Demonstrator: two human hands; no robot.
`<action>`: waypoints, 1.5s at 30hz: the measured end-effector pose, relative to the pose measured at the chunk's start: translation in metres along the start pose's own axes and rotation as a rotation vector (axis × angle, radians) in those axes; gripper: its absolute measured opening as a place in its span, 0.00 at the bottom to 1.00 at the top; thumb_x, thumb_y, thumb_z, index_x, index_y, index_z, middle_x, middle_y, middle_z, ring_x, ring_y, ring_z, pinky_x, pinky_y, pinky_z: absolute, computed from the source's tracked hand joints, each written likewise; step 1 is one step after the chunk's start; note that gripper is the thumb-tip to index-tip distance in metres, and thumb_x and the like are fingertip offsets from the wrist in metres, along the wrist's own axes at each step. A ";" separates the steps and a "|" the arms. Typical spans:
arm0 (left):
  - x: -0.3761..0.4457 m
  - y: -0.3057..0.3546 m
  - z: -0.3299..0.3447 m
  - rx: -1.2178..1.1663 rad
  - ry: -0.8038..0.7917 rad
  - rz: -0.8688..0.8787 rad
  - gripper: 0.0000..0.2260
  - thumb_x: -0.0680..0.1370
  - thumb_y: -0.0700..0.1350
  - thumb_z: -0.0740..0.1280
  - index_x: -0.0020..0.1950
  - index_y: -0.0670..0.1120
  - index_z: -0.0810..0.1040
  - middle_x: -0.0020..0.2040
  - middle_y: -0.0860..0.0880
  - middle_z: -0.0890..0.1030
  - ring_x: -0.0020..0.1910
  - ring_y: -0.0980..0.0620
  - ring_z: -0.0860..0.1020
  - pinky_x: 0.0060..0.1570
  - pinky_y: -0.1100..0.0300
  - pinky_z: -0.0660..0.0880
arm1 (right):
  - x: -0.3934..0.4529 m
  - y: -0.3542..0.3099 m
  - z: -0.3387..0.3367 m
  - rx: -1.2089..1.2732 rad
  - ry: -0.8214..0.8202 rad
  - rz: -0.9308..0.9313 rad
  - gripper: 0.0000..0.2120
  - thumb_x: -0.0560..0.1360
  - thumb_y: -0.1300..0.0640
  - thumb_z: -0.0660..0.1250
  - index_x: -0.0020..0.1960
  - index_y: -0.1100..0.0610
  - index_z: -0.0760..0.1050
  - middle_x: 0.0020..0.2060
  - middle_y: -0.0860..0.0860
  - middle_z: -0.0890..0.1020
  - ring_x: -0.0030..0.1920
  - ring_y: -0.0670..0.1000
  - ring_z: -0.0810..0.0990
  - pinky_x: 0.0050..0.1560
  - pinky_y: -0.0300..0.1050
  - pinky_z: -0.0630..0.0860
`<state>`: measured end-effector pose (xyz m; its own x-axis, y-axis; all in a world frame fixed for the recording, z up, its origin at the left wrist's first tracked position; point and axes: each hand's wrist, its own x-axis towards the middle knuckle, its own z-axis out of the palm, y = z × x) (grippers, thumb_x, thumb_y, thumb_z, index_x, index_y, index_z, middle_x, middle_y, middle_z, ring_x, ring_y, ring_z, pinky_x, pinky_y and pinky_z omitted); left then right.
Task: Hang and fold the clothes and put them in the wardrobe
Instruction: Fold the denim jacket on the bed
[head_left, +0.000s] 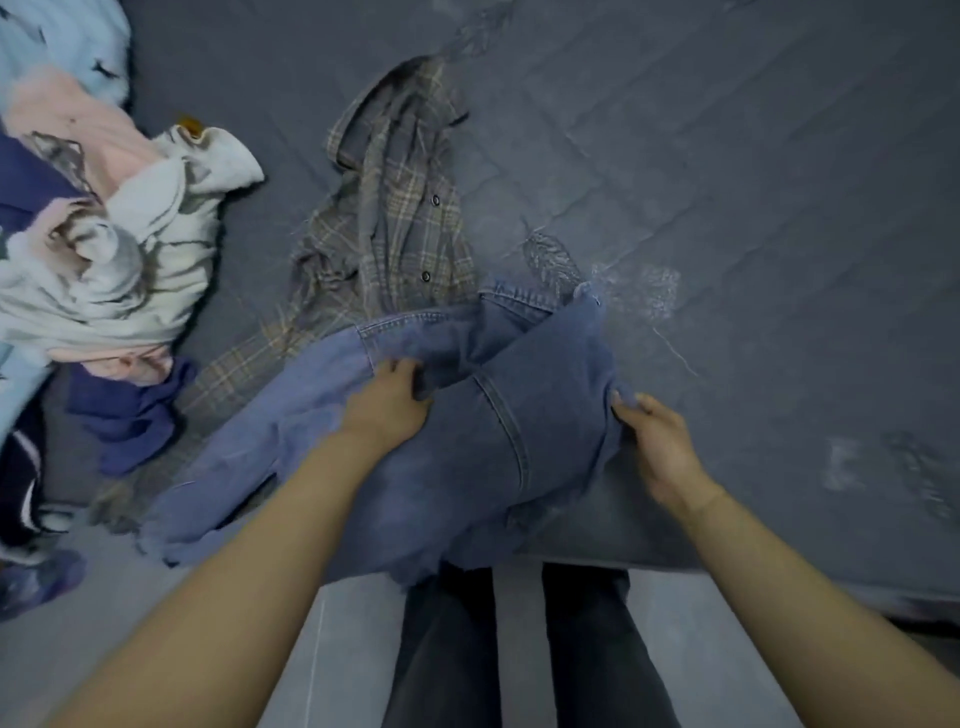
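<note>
A pair of blue jeans (498, 426) lies crumpled at the near edge of a dark grey quilted bed (753, 218), its legs trailing off to the left. My left hand (387, 405) grips a fold of the denim near the waistband. At the right edge of the jeans, my right hand (660, 447) pinches the fabric. A grey plaid shirt (395, 223) lies spread behind the jeans, partly under them.
A heap of clothes (104, 249) in white, pink, pale blue and navy fills the left side of the bed. Below the bed edge I see my legs in dark trousers (519, 649) on a light grey floor (218, 613).
</note>
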<state>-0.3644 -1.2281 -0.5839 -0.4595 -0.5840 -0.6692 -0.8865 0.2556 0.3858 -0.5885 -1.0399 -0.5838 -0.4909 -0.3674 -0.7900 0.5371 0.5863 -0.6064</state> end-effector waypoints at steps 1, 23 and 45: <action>0.001 0.004 0.011 0.014 -0.033 0.005 0.22 0.80 0.45 0.62 0.74 0.42 0.65 0.70 0.36 0.69 0.67 0.38 0.70 0.66 0.48 0.67 | 0.008 0.002 -0.002 -0.037 0.057 0.002 0.04 0.79 0.63 0.64 0.51 0.62 0.77 0.40 0.53 0.81 0.41 0.51 0.78 0.41 0.39 0.76; 0.094 0.038 -0.009 0.092 0.061 -0.022 0.19 0.79 0.61 0.61 0.39 0.47 0.71 0.43 0.47 0.77 0.48 0.47 0.73 0.54 0.51 0.63 | 0.049 -0.002 0.068 -0.302 0.088 -0.103 0.21 0.69 0.36 0.70 0.46 0.52 0.72 0.46 0.53 0.83 0.48 0.53 0.81 0.50 0.56 0.80; 0.054 0.174 -0.019 -0.750 0.180 0.101 0.05 0.79 0.44 0.68 0.43 0.52 0.80 0.38 0.59 0.83 0.38 0.66 0.79 0.42 0.70 0.73 | 0.000 0.003 -0.111 0.786 0.100 0.193 0.12 0.80 0.56 0.60 0.46 0.58 0.80 0.39 0.52 0.85 0.43 0.51 0.81 0.41 0.43 0.79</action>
<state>-0.5422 -1.2299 -0.5404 -0.4632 -0.7183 -0.5191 -0.5373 -0.2382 0.8090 -0.6633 -0.9584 -0.5755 -0.3794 -0.2232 -0.8979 0.9247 -0.0587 -0.3761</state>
